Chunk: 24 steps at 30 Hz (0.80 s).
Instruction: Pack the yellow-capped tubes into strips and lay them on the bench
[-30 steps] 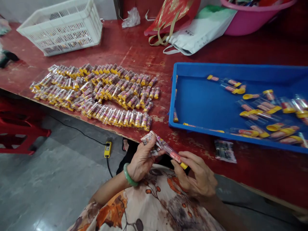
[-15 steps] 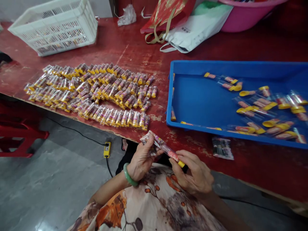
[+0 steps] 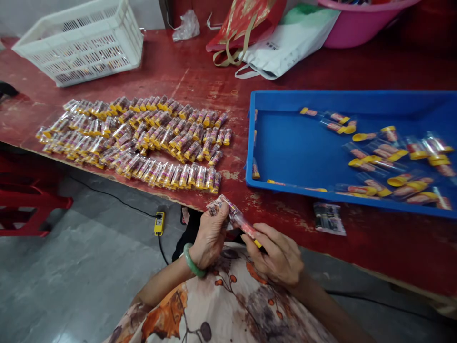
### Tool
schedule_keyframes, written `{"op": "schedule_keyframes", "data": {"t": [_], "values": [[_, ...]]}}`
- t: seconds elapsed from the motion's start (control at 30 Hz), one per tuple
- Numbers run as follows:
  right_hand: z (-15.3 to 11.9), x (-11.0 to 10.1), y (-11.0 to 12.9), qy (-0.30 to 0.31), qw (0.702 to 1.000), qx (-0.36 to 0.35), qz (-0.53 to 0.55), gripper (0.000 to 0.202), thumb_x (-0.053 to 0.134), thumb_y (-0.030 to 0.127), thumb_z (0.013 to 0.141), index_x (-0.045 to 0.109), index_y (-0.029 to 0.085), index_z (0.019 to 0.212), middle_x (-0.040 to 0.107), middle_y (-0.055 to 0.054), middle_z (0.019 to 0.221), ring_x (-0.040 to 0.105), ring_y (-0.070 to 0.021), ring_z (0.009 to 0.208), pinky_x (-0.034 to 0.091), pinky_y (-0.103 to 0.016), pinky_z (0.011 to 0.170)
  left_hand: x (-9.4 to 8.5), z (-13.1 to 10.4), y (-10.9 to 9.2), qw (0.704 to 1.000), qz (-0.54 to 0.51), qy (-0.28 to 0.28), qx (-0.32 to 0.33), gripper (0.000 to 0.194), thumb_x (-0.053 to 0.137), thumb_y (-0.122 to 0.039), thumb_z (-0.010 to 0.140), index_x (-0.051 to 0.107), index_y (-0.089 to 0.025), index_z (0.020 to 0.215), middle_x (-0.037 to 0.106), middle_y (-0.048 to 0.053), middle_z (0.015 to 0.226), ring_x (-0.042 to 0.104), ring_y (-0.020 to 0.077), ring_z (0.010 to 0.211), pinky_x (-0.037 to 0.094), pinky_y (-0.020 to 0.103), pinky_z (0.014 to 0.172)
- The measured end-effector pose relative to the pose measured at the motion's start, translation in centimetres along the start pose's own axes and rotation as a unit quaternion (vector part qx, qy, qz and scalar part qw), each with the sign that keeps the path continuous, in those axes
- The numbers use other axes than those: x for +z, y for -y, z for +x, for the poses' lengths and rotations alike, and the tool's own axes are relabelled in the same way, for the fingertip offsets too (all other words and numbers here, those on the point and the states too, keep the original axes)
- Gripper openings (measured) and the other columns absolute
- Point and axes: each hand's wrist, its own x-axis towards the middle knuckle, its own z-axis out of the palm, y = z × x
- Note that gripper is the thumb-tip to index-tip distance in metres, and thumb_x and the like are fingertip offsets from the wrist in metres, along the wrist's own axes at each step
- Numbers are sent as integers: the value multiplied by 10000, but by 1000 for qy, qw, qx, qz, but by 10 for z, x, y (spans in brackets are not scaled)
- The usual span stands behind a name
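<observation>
My left hand (image 3: 211, 234), with a green bangle at the wrist, pinches clear printed wrappers (image 3: 228, 209) in front of the table's edge. Between the fingers of my right hand (image 3: 276, 252) is a clear tube (image 3: 248, 229) with a yellow end and pink-red contents. The tube's far end meets the wrapper at my left hand; how deep it sits inside is unclear. Rows of wrapped tubes with yellow ends (image 3: 166, 136) lie on the table to the left. In the blue tray (image 3: 285, 143) at the right, loose tubes (image 3: 387, 150) are scattered, mostly toward its right side.
A white crate (image 3: 89, 52) stands at the back left of the red table (image 3: 200, 85). Bags (image 3: 285, 43) and a pink basin (image 3: 357, 24) are at the back. A packet (image 3: 329, 219) lies before the tray. Below left are a red stool (image 3: 24, 209) and a yellow socket (image 3: 159, 224).
My right hand has moved left and slightly inward, bringing the tube closer to my left hand and farther along the wrapper. My left hand has barely moved.
</observation>
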Motion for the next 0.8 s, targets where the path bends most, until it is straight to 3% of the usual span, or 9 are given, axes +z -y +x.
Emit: {"op": "schedule_keyframes", "data": {"t": [0.2, 0.4, 0.57, 0.8], "values": [[-2, -3, -1, 5, 999, 33, 11, 301, 759, 138, 736, 607, 165, 995, 708, -55, 902, 700, -152, 789, 559, -255, 703, 2, 6, 1, 1000, -11, -11, 15, 442, 835, -464, 575, 666, -150, 836, 670, 11, 782, 598, 110, 643, 491, 223, 622], [-8, 0, -2, 12, 1000, 1, -3, 369, 764, 164, 726, 595, 148, 1054, 700, -78, 949, 679, -152, 780, 580, -273, 680, 0, 7, 0, 1000, -7, -14, 18, 395, 808, -448, 633, 666, -157, 860, 672, 1, 796, 599, 100, 637, 501, 233, 666], [1, -3, -1, 5, 1000, -8, 10, 349, 755, 137, 722, 611, 139, 1040, 701, -83, 935, 676, -155, 775, 585, -268, 679, -3, 7, 2, 999, 5, -11, 32, 398, 785, -456, 664, 683, -163, 913, 690, 16, 853, 597, 97, 628, 502, 240, 667], [9, -5, 4, 0, 1000, 22, 3, 287, 729, 145, 761, 617, 165, 1025, 708, -62, 908, 693, -148, 773, 574, -249, 698, -4, 5, 3, 997, 31, -12, 64, 345, 811, -403, 642, 705, -139, 836, 683, 9, 761, 593, 101, 598, 491, 241, 646]]}}
